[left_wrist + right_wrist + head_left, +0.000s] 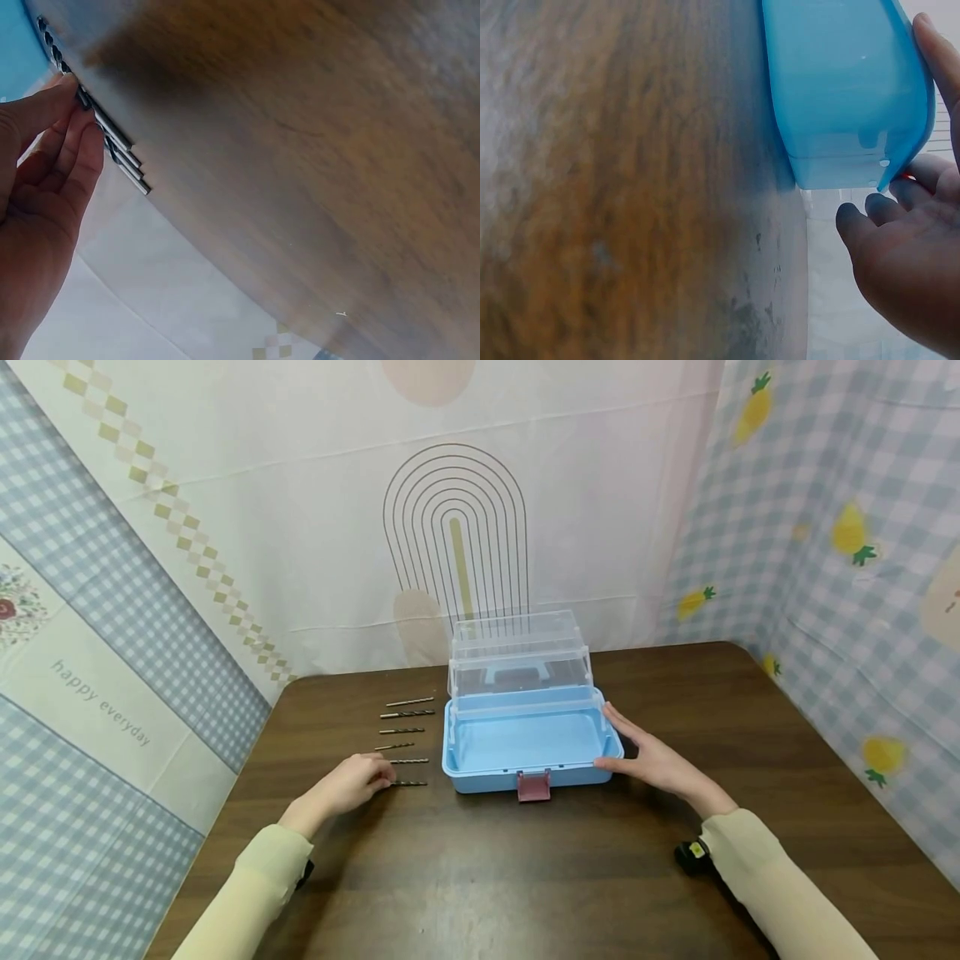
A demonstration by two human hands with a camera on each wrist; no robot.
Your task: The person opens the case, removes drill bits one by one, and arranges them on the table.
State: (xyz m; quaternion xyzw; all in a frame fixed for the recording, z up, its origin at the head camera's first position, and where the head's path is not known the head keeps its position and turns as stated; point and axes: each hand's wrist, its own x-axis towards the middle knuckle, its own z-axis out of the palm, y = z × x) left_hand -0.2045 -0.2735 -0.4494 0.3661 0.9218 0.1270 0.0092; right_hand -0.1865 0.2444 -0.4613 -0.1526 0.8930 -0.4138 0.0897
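Observation:
Several drill bits (407, 715) lie in a column on the table, left of a blue plastic box. My left hand (352, 782) is at the near end of that column. Its thumb and fingertips pinch the nearest drill bit (52, 46) by its shank end, and the fluted end points toward the box. The blue box (487, 782) stands with its clear lid (517, 625) raised and its pink latch (533, 788) hanging at the front. My right hand (656, 762) touches the box's right end, thumb at the front corner and fingers extended along the side.
The brown wooden table (480, 877) reaches back to a patterned cloth (600, 527) hanging behind it. Checked cloth (817, 593) hangs on the right as well. A black wrist device (692, 857) sits below my right sleeve.

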